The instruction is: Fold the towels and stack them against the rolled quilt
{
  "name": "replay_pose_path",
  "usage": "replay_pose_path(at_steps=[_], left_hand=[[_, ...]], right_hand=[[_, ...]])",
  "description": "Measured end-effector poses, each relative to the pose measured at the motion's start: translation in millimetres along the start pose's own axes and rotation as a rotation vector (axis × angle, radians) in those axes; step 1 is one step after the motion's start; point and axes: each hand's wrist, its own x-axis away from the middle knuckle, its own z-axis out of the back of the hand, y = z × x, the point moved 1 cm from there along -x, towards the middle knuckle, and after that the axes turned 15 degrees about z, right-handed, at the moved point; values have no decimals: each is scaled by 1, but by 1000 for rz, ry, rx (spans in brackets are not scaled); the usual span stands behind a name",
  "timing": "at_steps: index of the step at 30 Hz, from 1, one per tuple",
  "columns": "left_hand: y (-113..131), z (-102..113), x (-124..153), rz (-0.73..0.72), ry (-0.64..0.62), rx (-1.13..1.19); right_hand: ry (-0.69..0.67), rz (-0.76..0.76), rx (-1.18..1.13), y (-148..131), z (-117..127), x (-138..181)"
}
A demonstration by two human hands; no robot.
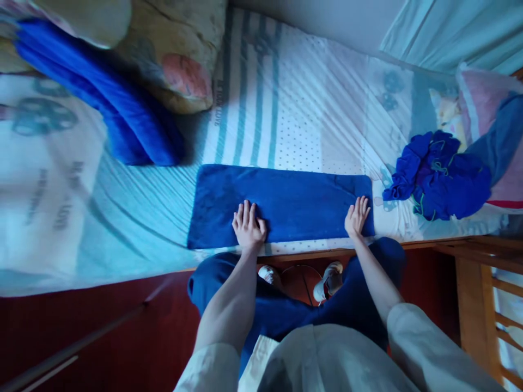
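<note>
A blue towel (302, 201) lies spread flat in a long rectangle along the near edge of the bed. My left hand (249, 224) rests palm down on it, left of its middle, with the fingers stretched out. Near the towel's right end my right hand (357, 216) also presses flat, fingers extended. Neither hand grips anything. The towel's surface looks mostly smooth, with a faint crease toward its upper right.
A folded blue cloth (134, 120) lies at the left beside a patterned pillow (180, 54). Crumpled blue fabric with green strings (445, 177) sits at the right by a pink pillow (482, 103). The bed sheet (302, 103) is wrinkled. A wooden rail (474, 305) stands lower right.
</note>
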Motion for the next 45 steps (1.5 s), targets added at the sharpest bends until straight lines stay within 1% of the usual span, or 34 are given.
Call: replay_pose_path(at_steps=[1, 4, 6, 8, 10, 20, 23, 25, 27, 29, 30, 32, 33, 35, 37, 40, 41, 42, 45], left_hand=[[0, 0, 0, -2, 0, 6], [-1, -1, -1, -10, 9, 11], [-1, -2, -1, -15, 19, 5], [-2, -2, -1, -19, 23, 1], [-3, -3, -1, -27, 21, -1], [-4, -4, -1, -72, 74, -53], [-7, -3, 0, -72, 62, -89], [-3, -4, 2, -53, 50, -105], [7, -7, 8, -51, 43, -73], [26, -16, 17, -110, -3, 30], [36, -23, 22, -163, -56, 103], [55, -38, 30, -261, -202, 252], [62, -46, 32, -287, -259, 308], [65, -56, 30, -292, -323, 380], [56, -58, 23, -307, -362, 398], [28, -46, 5, -390, -413, 378], [17, -38, -2, -393, -395, 364], [5, -30, -10, -371, -351, 348], [-26, -3, -34, -264, -188, 278]], right_hand=[[-5, 23, -11, -28, -4, 2], [-56, 156, -69, -119, -18, 8], [-88, 212, -103, -171, -27, 13], [-118, 238, -123, -205, -35, 17], [-131, 242, -126, -220, -40, 20], [-28, 234, -128, -218, -49, 21], [-9, 235, -142, -219, -51, 21], [-6, 235, -146, -219, -53, 21], [-16, 231, -144, -217, -56, 21], [-37, 228, -136, -214, -60, 22], [-49, 229, -132, -212, -62, 23], [-71, 237, -127, -208, -66, 24], [-78, 241, -126, -207, -67, 25], [-84, 236, -126, -206, -69, 26], [-84, 222, -130, -207, -68, 26], [-62, 217, -141, -212, -61, 24], [-48, 220, -145, -214, -58, 23], [-33, 222, -147, -216, -56, 22], [-3, 225, -145, -220, -51, 20]])
